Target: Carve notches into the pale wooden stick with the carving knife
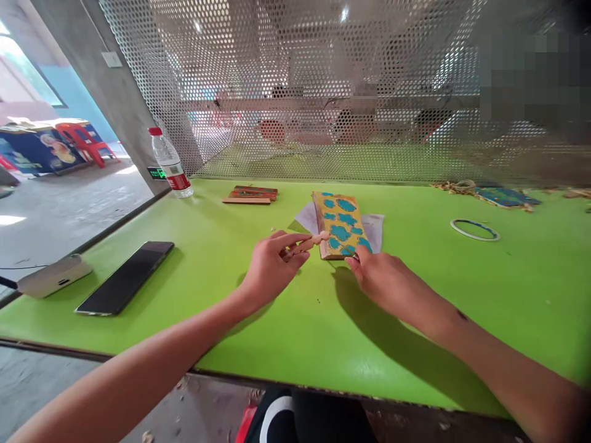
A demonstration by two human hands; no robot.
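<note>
A small knobbly piece of pale wood [319, 237] is pinched in the fingers of my left hand [274, 264], its wavy end pointing right. Close by, my right hand [381, 274] is closed in a pinch around a thin tool [351, 252], whose kind is too small to tell. Beyond both hands lies a flat yellow board [339, 215] covered in blue cloud-like shapes, with pale brown side edges. Under it, white paper [375, 224] sticks out at both sides. My hands cover part of the board's near end.
Thin coloured wood strips [252, 195] lie at the back. To the left are a water bottle [170, 165], a dark phone [127, 277] and a white device [55, 277]. A ring [474, 230] and a blue patterned piece [505, 197] lie right. Behind the green table [258, 344] stands a perforated screen [314, 92].
</note>
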